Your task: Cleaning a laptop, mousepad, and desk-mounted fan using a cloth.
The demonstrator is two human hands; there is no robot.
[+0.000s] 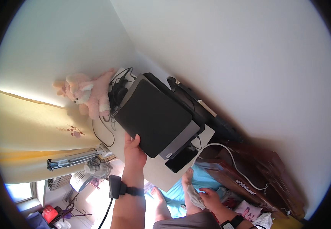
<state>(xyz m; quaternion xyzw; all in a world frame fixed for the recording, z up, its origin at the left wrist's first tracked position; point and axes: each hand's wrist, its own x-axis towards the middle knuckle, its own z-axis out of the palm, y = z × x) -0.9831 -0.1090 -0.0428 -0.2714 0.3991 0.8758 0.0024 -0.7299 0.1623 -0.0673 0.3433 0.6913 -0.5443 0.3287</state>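
A flat black pad (pixel 156 117) with rounded corners, seemingly a mouse pad, lies over a grey device (pixel 192 130), perhaps a closed laptop. My left hand (pixel 135 148) grips the pad's near left edge, and its fingers are partly hidden there. A black smartphone (pixel 182 158) rests on the white tabletop (pixel 156 169) near the device's lower right side. In my right hand (pixel 210 198), low over my leg, is a crumpled whitish cloth (pixel 195 196), apart from the table.
A pink plush toy (pixel 89 93) and tangled black cables (pixel 119 91) occupy the far left of the table. A folded lamp arm (pixel 74 160) and a fan (pixel 96 169) are at left. The white cable (pixel 231 154) arches toward a brown wooden headboard (pixel 239 177) at right.
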